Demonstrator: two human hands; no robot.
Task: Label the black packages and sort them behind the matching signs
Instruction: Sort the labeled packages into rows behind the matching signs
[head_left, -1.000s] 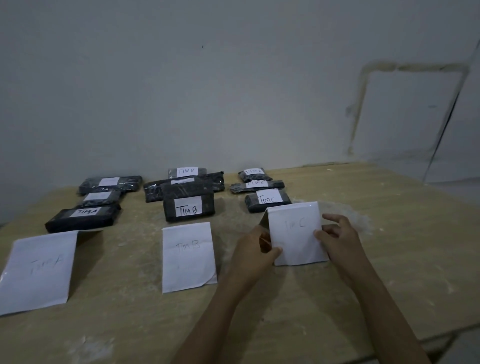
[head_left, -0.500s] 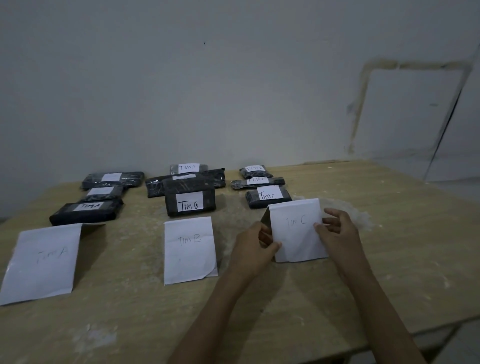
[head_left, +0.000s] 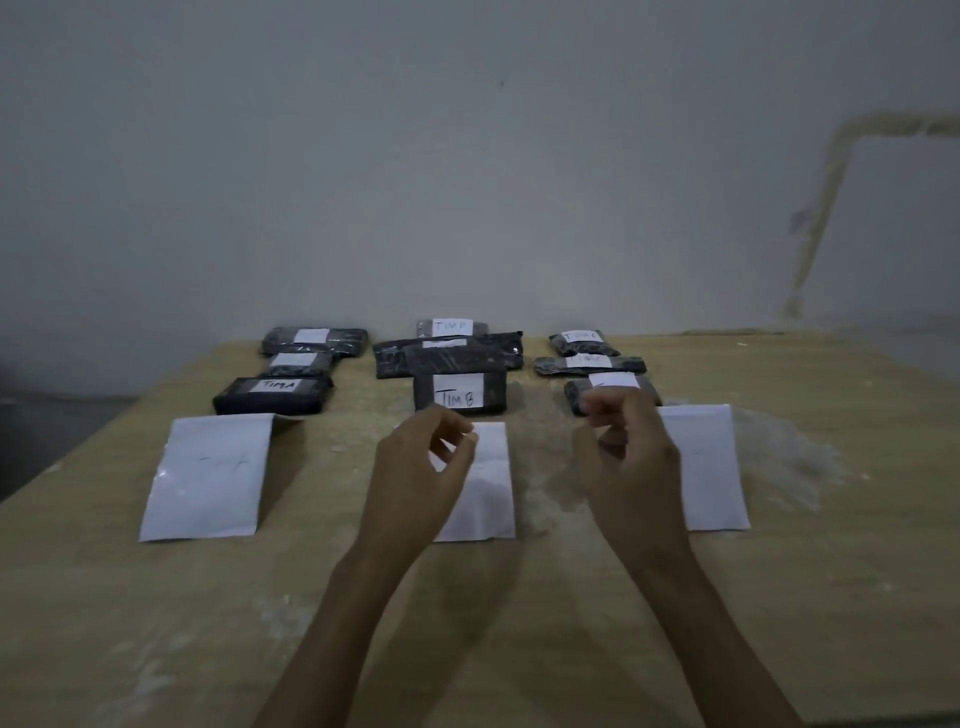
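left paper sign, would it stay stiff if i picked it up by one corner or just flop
Probably flops: the left paper sign looks like a thin sheet, though the fold along its far edge may stiffen it a little. It likely weighs almost nothing, so a push should slide it easily across the dusty table.

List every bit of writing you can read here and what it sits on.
"TIM A": label on the front left package.
"TIM B": label on the front middle package.
"TIM" plus an unclear letter: label on the rear middle package.
Right column packages: labels blurred, the front one partly hidden by the right hand.
Two rear left packages: labels unreadable.
Three paper signs: faint strokes, unreadable.
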